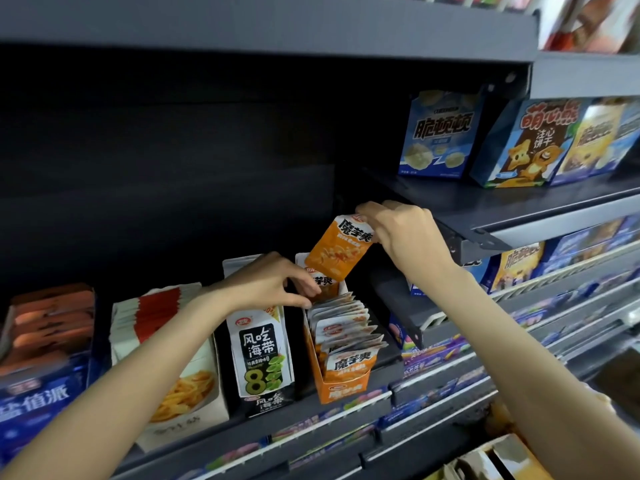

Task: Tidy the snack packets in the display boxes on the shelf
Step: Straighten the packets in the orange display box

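Head view looks down at a dark shelf (263,424) with several display boxes in a row. Taking the orange display box (341,388) as the landmark: it stands open at the top on the shelf, filled with a row of upright orange-and-white snack packets (346,327), the nearest one showing its printed front.

Above the far end of the orange display box, the right hand (403,233) pinches the top edge of a single orange packet (337,249) between thumb and curled fingers; the packet hangs tilted, its lower corner just over the box's far end, clear of the row. At that same far end, the left hand (273,284) reaches in with fingers curled, its fingertips on a packet at the back of the box (323,282); whether it truly grips that packet or only touches it I cannot tell.

Just left of the orange display box stands a black-and-white seaweed box (258,355) with a large green 8 on its front, partly crossed by the left forearm. Further left of it sits a white box with fries pictured (183,393), stacked with red-and-white packets, and beyond that a blue box (38,400) with orange packets on top.

Up and to the right of the orange display box, a higher shelf carries blue biscuit cartons (438,136).
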The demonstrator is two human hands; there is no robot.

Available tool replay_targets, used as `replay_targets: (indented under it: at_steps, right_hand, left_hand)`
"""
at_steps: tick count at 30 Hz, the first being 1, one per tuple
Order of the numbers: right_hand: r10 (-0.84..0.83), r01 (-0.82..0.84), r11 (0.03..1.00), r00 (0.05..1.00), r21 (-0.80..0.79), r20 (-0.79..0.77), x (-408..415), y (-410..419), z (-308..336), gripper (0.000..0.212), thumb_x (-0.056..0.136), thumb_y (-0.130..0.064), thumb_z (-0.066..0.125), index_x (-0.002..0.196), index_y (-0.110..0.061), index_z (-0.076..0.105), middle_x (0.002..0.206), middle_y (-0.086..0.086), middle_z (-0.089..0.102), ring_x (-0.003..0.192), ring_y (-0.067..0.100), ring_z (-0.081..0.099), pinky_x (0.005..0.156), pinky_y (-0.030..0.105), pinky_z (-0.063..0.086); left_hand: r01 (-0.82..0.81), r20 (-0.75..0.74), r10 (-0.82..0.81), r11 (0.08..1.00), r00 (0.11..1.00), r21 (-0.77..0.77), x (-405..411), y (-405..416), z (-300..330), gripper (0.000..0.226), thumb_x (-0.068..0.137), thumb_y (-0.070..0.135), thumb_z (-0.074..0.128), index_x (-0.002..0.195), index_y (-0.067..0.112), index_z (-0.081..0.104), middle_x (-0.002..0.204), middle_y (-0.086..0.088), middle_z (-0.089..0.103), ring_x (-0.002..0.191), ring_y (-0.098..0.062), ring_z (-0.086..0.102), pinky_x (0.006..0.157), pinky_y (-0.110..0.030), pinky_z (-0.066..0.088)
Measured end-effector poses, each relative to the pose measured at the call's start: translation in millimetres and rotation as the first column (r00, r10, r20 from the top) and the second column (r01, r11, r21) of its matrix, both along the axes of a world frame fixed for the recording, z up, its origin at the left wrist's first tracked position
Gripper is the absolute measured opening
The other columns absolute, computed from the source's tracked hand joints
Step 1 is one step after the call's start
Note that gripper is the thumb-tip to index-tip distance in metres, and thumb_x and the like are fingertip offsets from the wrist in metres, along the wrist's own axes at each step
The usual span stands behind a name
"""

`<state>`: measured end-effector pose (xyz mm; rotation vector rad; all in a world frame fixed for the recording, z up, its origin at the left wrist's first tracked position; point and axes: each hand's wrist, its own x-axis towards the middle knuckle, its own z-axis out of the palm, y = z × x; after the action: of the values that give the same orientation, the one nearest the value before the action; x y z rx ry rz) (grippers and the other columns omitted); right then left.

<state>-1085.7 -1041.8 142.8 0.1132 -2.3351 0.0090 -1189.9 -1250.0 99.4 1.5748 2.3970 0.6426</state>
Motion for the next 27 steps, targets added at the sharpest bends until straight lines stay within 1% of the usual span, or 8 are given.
replay_targets:
  at_steps: [6,10,15,17,19,22,24,27]
  right_hand:
    - [0.032,-0.033,0.999,0.999,0.012,0.018,-9.2,-4.6,-3.3,0.034,0.076,0.008,0.062,0.105,-0.009,0.067,0.069,0.013,0.061,0.049,0.036,0.059,0.043,0.039,0.052]
    - [0.052,-0.052,0.999,0.998,0.002,0.039,-14.5,-4.6,-6.8,0.029,0.081,0.004,0.058,0.105,-0.010,0.067,0.070,0.012,0.060,0.051,0.035,0.060,0.046,0.041,0.053]
    - [0.111,-0.111,0.994,0.989,-0.005,0.094,-16.1,-7.8,-6.8,0.024,0.085,-0.003,0.055,0.103,-0.012,0.068,0.071,0.010,0.062,0.056,0.034,0.061,0.050,0.041,0.054]
    - [0.120,-0.119,0.993,0.992,-0.017,0.039,-12.9,-6.3,2.1,0.024,0.085,-0.005,0.054,0.103,-0.010,0.068,0.074,0.013,0.065,0.059,0.035,0.063,0.052,0.043,0.054]
    - [0.108,-0.111,0.993,0.990,-0.031,-0.095,-2.8,-4.4,13.3,0.025,0.083,-0.003,0.055,0.103,-0.007,0.069,0.076,0.015,0.066,0.061,0.035,0.064,0.051,0.043,0.054]
    - [0.114,-0.132,0.989,0.971,-0.072,-0.212,18.8,-2.1,22.7,0.021,0.091,-0.010,0.052,0.104,-0.006,0.068,0.074,0.012,0.063,0.058,0.032,0.061,0.051,0.041,0.053]
    - [0.152,-0.169,0.983,0.969,-0.075,-0.197,26.1,0.3,22.6,0.021,0.093,-0.015,0.051,0.102,-0.007,0.069,0.073,0.010,0.062,0.058,0.029,0.062,0.050,0.041,0.052]
    - [0.195,-0.192,0.981,0.977,0.032,-0.084,17.7,-2.3,11.9,0.023,0.089,-0.016,0.051,0.098,-0.008,0.070,0.072,0.010,0.064,0.058,0.030,0.063,0.047,0.040,0.053]
  left_hand:
    - [-0.015,-0.049,0.015,1.000,0.999,0.005,-3.2,2.9,-5.9,0.024,0.090,0.020,0.063,0.113,0.024,0.069,0.106,0.011,0.071,0.090,0.012,0.059,0.077,-0.002,0.042]
    - [-0.118,-0.057,0.120,0.993,0.991,0.030,-2.6,6.2,-11.6,0.016,0.086,0.024,0.069,0.101,0.025,0.072,0.096,0.012,0.072,0.078,0.014,0.059,0.071,-0.001,0.042]
    - [-0.207,0.013,0.207,0.973,0.978,0.104,0.8,9.5,-12.6,0.009,0.079,0.029,0.076,0.087,0.026,0.072,0.087,0.014,0.072,0.081,0.006,0.064,0.077,-0.015,0.050]
    - [-0.272,0.032,0.271,0.950,0.962,0.153,-0.7,9.7,-14.8,0.009,0.078,0.032,0.076,0.084,0.027,0.071,0.085,0.015,0.070,0.080,0.007,0.062,0.076,-0.015,0.048]
    - [-0.338,0.018,0.343,0.916,0.939,0.215,-6.0,11.3,-16.3,0.011,0.078,0.033,0.076,0.084,0.026,0.070,0.083,0.015,0.069,0.079,0.006,0.061,0.074,-0.014,0.047]
    - [-0.376,-0.092,0.407,0.894,0.909,0.243,-16.6,16.5,-14.7,0.013,0.082,0.030,0.073,0.091,0.021,0.071,0.088,0.007,0.071,0.081,-0.005,0.064,0.076,-0.020,0.049]
    - [-0.363,-0.129,0.401,0.900,0.907,0.242,-20.7,20.6,-12.1,0.016,0.082,0.027,0.073,0.094,0.018,0.071,0.091,0.003,0.072,0.084,-0.009,0.066,0.078,-0.025,0.052]
    - [-0.341,-0.140,0.381,0.907,0.914,0.246,-21.5,24.4,-9.6,0.015,0.081,0.027,0.074,0.091,0.017,0.071,0.087,0.003,0.072,0.081,-0.009,0.066,0.078,-0.029,0.054]
